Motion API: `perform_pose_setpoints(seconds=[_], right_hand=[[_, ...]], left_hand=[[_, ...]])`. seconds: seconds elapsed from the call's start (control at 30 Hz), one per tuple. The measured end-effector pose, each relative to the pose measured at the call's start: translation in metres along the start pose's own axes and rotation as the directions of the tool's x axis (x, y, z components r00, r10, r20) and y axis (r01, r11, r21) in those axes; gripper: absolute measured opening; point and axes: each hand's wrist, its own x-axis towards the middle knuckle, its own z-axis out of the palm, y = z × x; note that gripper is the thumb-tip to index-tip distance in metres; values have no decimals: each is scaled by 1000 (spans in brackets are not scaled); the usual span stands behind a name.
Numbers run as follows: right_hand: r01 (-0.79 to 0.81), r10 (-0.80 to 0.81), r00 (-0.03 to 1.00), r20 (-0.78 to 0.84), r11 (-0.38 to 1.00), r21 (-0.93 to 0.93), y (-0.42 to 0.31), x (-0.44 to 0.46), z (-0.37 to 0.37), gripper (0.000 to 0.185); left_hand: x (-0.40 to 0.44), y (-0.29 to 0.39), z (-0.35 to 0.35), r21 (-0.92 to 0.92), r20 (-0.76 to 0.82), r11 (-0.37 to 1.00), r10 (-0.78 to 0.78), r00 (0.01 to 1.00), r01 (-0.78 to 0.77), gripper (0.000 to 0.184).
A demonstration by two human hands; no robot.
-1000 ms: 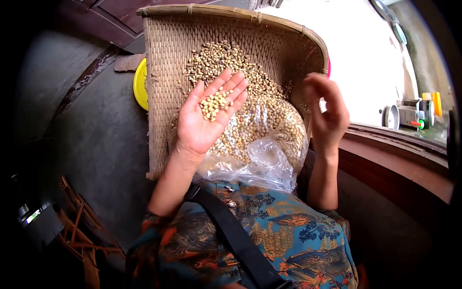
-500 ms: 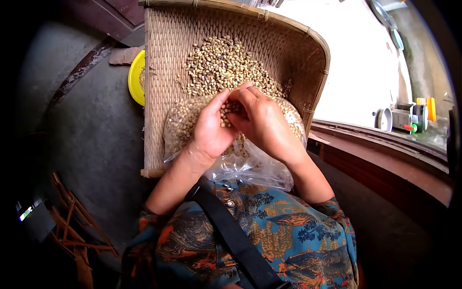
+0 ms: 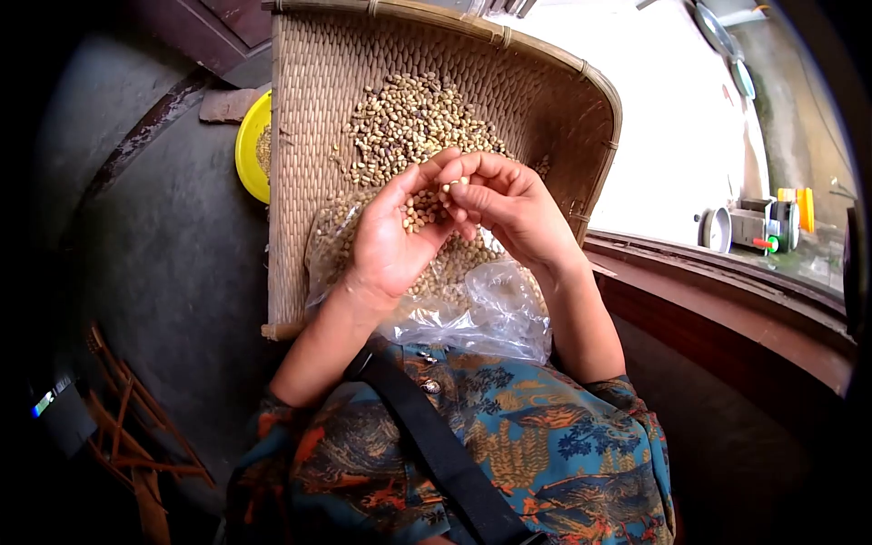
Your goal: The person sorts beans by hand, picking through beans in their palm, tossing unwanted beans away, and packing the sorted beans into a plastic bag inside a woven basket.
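My left hand [image 3: 386,241] is cupped around a small handful of pale beans [image 3: 420,213]. Close against it, my right hand [image 3: 518,213] pinches one or more beans [image 3: 451,185] between thumb and fingertips. Below both hands lies a clear plastic bag [image 3: 509,304] full of the same beans, partly hidden by my hands and wrists. Beyond them a loose heap of beans [image 3: 413,118], some darker, spreads over the floor of a woven bamboo basket [image 3: 309,136].
Left of the basket stands a yellow basin [image 3: 250,154] with more beans or scraps in it, near a brick [image 3: 227,106]. A wooden folding stool [image 3: 136,418] is at lower left. A wooden sill [image 3: 718,282] runs along the right.
My right hand has drawn back slightly from over the left palm, its fingertips now showing beans in a pinch. The left hand has opened a little, exposing more of its handful.
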Motion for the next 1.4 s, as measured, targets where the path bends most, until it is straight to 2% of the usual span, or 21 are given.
perform_pose_setpoints(seconds=[0.03, 0.13, 0.17, 0.27, 0.3, 0.37, 0.47, 0.7, 0.8, 0.83, 0.87, 0.93, 1.0, 1.03, 1.07, 1.1, 1.13, 1.2, 1.27, 1.33, 1.4], right_hand=[[0, -27, 988, 154, 985, 174, 2, 2, -8, 18], [-80, 55, 996, 76, 921, 380, 0, 2, -5, 29], [-70, -28, 982, 185, 864, 499, 11, 6, -15, 42], [-108, 15, 987, 160, 801, 590, 9, 5, -4, 52], [-134, 16, 981, 194, 777, 615, 12, 7, -6, 63], [-156, 13, 977, 211, 720, 676, 12, 4, -3, 69], [-162, -32, 968, 248, 677, 718, 15, 3, -5, 76], [-104, -22, 985, 174, 725, 680, 6, -7, -11, 83], [61, -273, 955, 117, 567, 821, -12, -20, -44, 72], [173, -325, 945, 23, 560, 810, -26, -28, -54, 68], [286, -378, 923, -73, 546, 788, -42, -38, -66, 64], [599, -517, 798, -309, 734, 321, -66, -59, -105, 60], [608, -632, 691, -349, 770, -191, -81, -68, -131, 55], [366, -625, 642, -444, 759, -538, -80, -67, -141, 54], [31, -646, 564, -514, 639, -769, -76, -66, -149, 53], [-552, -647, 529, -549, 229, -802, -73, -65, -150, 51], [-615, -838, 476, -267, -100, -782, -62, -62, -149, 39], [-386, -883, 464, -70, -131, -913, -58, -64, -115, 29], [67, -810, 581, -79, 144, -987, -49, -61, -61, 22], [240, -689, 724, 28, 214, -947, -32, -54, -31, 22], [348, -636, 757, 153, 193, -917, -18, -42, -18, 24]], left_hand=[[-1, 0, 6, -25, -110, 1000, 0, 994, -3, 40], [-1, 0, 0, -111, -24, 993, 27, 999, -30, 39], [3, -2, -10, -211, 195, 977, 49, 980, -7, 39], [-3, 2, 2, -178, -150, 983, 16, 989, -43, 38], [-3, 4, 0, -204, -90, 978, 14, 996, -32, 39], [-4, 7, -7, -255, 35, 967, 10, 999, -1, 40], [-4, 7, 12, -42, -161, 997, 50, 986, -57, 42], [-3, 5, 9, -100, -77, 994, 38, 996, -45, 47], [-1, 4, 23, -19, -60, 999, 45, 997, -47, 49], [-1, 4, 23, -135, -49, 990, 40, 998, -46, 50], [-1, 5, 21, -181, -21, 983, 28, 999, -31, 50], [-2, 4, 23, -171, -29, 985, 29, 999, -34, 52], [-2, 4, 25, -185, -19, 982, 23, 1000, -26, 52], [-2, 3, 25, -193, -15, 981, 18, 1000, -20, 53], [-2, 3, 25, -202, -10, 979, 11, 1000, -13, 53], [-2, 3, 25, -210, -6, 978, 6, 1000, -7, 54], [-2, 3, 24, -217, -3, 976, -1, 1000, 0, 54], [-1, 3, 25, -234, 1, 972, -8, 1000, 8, 55], [-2, 1, 25, -240, -4, 971, -21, 1000, 19, 56], [0, -1, 28, -237, 0, 971, -32, 999, 31, 57], [0, -2, 30, -172, 3, 984, -35, 999, 34, 58]])
